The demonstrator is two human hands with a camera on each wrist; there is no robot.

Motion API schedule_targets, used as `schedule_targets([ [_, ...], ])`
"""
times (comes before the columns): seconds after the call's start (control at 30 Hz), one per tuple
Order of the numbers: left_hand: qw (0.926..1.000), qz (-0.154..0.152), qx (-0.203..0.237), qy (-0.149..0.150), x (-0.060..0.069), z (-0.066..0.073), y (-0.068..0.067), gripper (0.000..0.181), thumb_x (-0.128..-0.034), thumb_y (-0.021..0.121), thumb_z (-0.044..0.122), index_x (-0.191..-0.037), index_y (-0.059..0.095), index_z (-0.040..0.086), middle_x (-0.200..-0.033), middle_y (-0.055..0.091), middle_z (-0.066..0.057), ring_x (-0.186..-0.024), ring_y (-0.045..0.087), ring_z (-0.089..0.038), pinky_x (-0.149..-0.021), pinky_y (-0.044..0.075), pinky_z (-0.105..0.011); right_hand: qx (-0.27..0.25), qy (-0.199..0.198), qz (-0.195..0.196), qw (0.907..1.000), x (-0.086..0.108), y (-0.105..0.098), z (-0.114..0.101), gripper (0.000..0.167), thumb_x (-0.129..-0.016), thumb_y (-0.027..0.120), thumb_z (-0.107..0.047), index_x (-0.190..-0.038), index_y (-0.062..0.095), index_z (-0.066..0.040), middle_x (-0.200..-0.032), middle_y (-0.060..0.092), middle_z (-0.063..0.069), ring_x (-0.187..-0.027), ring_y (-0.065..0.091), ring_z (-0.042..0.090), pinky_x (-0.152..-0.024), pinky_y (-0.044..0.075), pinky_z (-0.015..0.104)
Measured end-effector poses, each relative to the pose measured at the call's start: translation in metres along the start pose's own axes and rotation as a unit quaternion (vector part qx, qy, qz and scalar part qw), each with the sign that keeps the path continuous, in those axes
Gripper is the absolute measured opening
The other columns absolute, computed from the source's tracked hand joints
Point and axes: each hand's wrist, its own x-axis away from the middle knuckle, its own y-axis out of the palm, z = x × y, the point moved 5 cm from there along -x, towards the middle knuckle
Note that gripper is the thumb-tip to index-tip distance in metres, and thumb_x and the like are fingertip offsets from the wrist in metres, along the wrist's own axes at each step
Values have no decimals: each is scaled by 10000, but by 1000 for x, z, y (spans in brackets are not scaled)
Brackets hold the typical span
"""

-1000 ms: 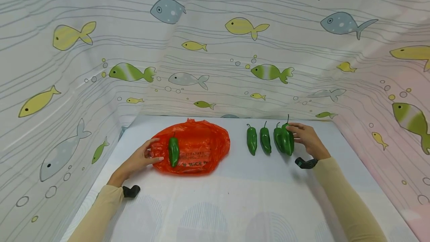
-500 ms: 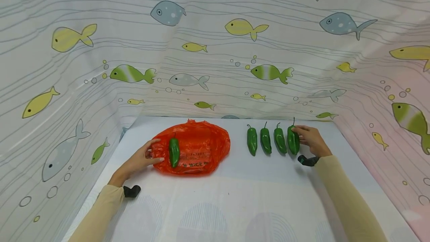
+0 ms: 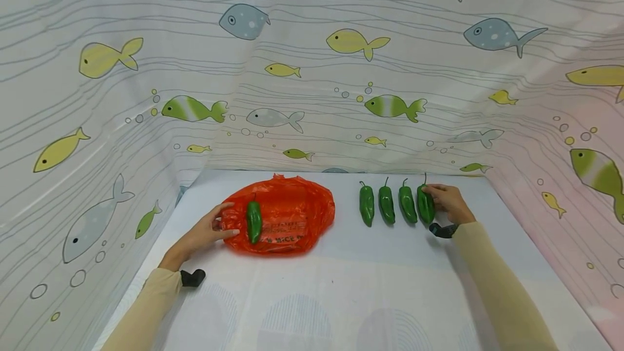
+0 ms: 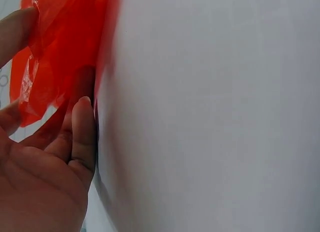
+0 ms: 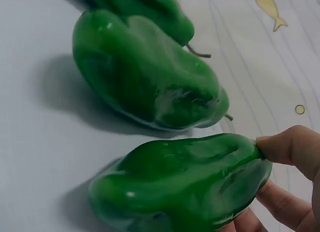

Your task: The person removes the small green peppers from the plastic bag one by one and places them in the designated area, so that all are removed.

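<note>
Four green peppers stand in a row at the right of the table in the head view. My right hand [image 3: 448,201] pinches the rightmost pepper [image 3: 426,207] near its stem end; in the right wrist view, thumb and fingers hold that pepper [image 5: 185,184], beside another pepper [image 5: 145,76]. A red plastic bag [image 3: 287,205] lies at the left with a single green pepper [image 3: 254,222] on it. At the bag's left edge is my left hand [image 3: 202,232], its fingers spread. In the left wrist view, the red film [image 4: 65,46] lies over some fingers of the left hand [image 4: 45,177].
The white table [image 3: 312,291] has a pale pattern near its front. A fish-print curtain [image 3: 317,85] rises behind the table and along both sides. Three other peppers [image 3: 366,206] lie in a row between the bag and the held one.
The pepper in my right hand has moved right, away from the pepper it overlapped, and now lies lined up with the row. The left hand has stayed at the bag.
</note>
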Motion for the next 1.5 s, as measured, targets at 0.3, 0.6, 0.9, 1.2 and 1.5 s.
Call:
schedule_targets([
  [0.3, 9999, -13, 56, 155, 0, 3, 1, 880, -931, 787, 256, -1609, 247, 107, -1443, 468, -256, -1181, 558, -363, -899, 523, -355, 228, -89, 31, 9997, -5, 0, 3, 650, -1050, 590, -393, -1524, 429, 22, -1443, 481, 205, -1112, 531, 222, -871, 501, 278],
  [0.6, 10000, 20, 34, 16, 1, -1, 2, 867, -930, 788, 278, -1608, 265, 139, -1458, 460, -220, -1154, 559, -349, -890, 529, -347, 350, -74, 151, 9992, -5, 1, 9, 673, -1048, 587, -411, -1523, 421, 36, -1499, 443, 264, -1223, 515, 315, -961, 487, 366],
  [0.9, 9999, 28, -25, 122, 1, 0, 1, 843, -931, 789, 271, -1596, 287, 143, -1406, 482, -214, -1050, 570, -311, -831, 536, -343, 570, -262, 623, 9961, 8, -4, -3, 666, -1038, 599, -403, -1514, 433, 32, -1473, 470, 308, -1296, 504, 423, -1043, 461, 490],
  [1.2, 10000, 33, -56, 44, 1, 0, 1, 865, -935, 783, 283, -1608, 261, 131, -1455, 455, -234, -1164, 554, -369, -898, 529, -371, 356, -577, 681, 9954, 20, 0, -28, 581, -1052, 600, -339, -1503, 460, -1, -1483, 468, 287, -1343, 463, 455, -1098, 414, 527],
  [1.5, 10000, 17, 49, 83, 2, 2, 1, 889, -937, 778, 269, -1619, 230, 110, -1503, 417, -253, -1270, 513, -427, -980, 512, -480, 365, -987, 34, 9944, 32, 28, -57, 623, -1039, 622, -377, -1511, 449, -9, -1458, 479, 273, -1300, 479, 461, -1068, 427, 528],
])
